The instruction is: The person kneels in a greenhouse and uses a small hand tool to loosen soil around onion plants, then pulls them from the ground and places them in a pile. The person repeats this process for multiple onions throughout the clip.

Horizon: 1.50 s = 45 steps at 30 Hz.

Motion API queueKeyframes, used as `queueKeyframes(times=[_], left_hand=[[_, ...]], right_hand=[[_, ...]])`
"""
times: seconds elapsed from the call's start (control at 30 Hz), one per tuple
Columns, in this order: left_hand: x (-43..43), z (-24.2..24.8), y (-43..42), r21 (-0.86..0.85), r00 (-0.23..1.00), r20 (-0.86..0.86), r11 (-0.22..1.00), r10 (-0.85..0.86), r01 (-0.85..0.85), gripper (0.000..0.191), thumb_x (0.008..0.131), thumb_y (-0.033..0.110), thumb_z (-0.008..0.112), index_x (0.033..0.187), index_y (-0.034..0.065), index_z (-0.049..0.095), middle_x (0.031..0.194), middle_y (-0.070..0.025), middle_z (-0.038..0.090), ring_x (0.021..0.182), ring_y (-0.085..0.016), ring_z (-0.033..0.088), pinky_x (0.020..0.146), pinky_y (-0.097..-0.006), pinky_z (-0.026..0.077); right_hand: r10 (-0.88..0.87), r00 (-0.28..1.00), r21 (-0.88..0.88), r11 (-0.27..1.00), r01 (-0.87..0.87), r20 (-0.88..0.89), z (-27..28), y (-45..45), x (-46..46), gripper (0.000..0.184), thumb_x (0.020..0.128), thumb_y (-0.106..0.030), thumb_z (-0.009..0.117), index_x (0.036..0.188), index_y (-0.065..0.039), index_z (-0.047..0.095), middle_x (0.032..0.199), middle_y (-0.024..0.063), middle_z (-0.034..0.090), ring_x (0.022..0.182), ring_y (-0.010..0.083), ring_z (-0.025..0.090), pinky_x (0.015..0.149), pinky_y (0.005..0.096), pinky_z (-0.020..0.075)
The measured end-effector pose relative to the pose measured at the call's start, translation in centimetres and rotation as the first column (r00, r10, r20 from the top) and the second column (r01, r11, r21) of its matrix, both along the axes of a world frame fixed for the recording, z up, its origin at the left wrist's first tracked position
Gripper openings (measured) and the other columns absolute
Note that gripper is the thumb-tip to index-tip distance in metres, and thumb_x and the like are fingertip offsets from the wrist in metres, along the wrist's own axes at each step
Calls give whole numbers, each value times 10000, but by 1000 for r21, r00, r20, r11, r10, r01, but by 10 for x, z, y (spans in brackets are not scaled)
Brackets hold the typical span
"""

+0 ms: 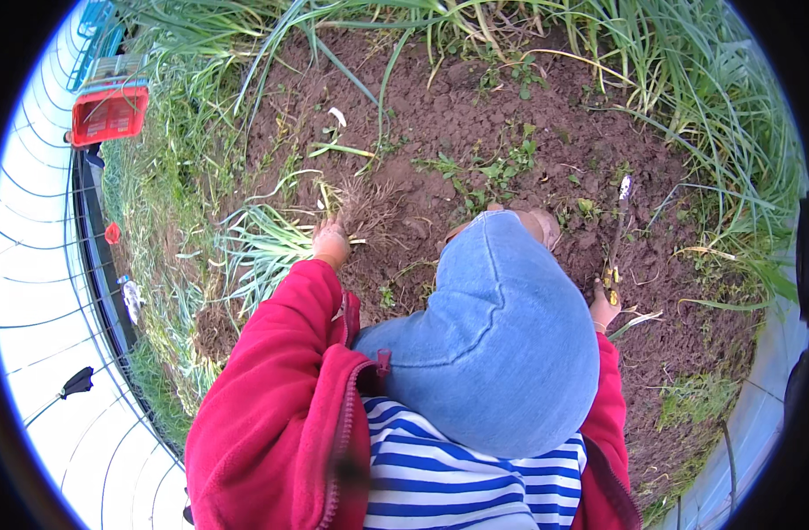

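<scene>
My left hand [331,240] is at the stems of a bunch of green onion-like plants [265,248] lying on the soil, its fingers curled over them. Their leaves fan out to the left, and tangled brown roots [373,211] spread just beyond my fingers. On the right, my right hand [604,308] is closed around the yellow handle end of a long, narrow hand tool [618,232]. Its thin shaft points away from me over the soil, ending in a pale, shiny tip. My bent knee in blue denim [497,331] stands between both arms.
Tall green plants [722,112] grow along the far and right sides. Loose leaf pieces [341,150] and small weeds [500,171] lie or grow on the brown soil [471,93]. A red plastic crate [110,114] is at upper left, near the curved sheeting wall [37,265].
</scene>
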<state>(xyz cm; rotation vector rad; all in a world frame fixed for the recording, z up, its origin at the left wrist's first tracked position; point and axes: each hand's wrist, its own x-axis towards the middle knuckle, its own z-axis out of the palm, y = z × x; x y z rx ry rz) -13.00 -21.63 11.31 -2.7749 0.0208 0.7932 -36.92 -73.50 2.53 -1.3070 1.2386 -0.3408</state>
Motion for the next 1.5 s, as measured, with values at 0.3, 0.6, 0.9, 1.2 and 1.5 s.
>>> queueKeyframes(times=[0.3,0.6,0.9,1.2,1.5], left_hand=[[27,-11,17,4,993,-39,993,-115,116,339,739,109,489,1068,57,551,906,-157,643,908,-315,602,951,-441,344],[27,-14,-18,-136,981,-79,973,178,-187,405,690,190,612,1084,106,570,945,-155,642,965,-290,594,960,-411,349],[53,26,-14,88,986,-27,982,-166,167,325,786,138,456,1088,114,574,998,-126,638,974,-258,593,975,-409,307],[160,95,-3,172,939,285,974,-191,146,435,774,141,507,1207,106,520,1133,-114,587,1149,-236,483,955,-432,354],[228,74,-226,-146,780,150,767,-608,625,314,755,399,625,889,115,630,835,-142,648,829,-319,615,716,-418,483]], right_hand=[[-46,997,3,999,45,70,5,5,6,184,744,0,683,907,22,600,713,19,591,519,90,515,477,220,418],[-96,992,31,995,93,85,10,3,8,150,741,-4,682,853,14,584,646,9,561,489,90,507,459,219,401],[-92,994,45,995,89,59,-1,3,-1,207,735,-6,690,905,31,578,676,33,583,493,103,524,460,225,406],[-126,987,8,992,126,98,-1,7,6,205,722,1,698,888,33,581,685,32,584,490,101,520,463,225,419],[-108,994,-66,992,108,3,19,8,7,333,684,-7,712,995,22,596,901,38,619,734,98,567,653,228,472]])
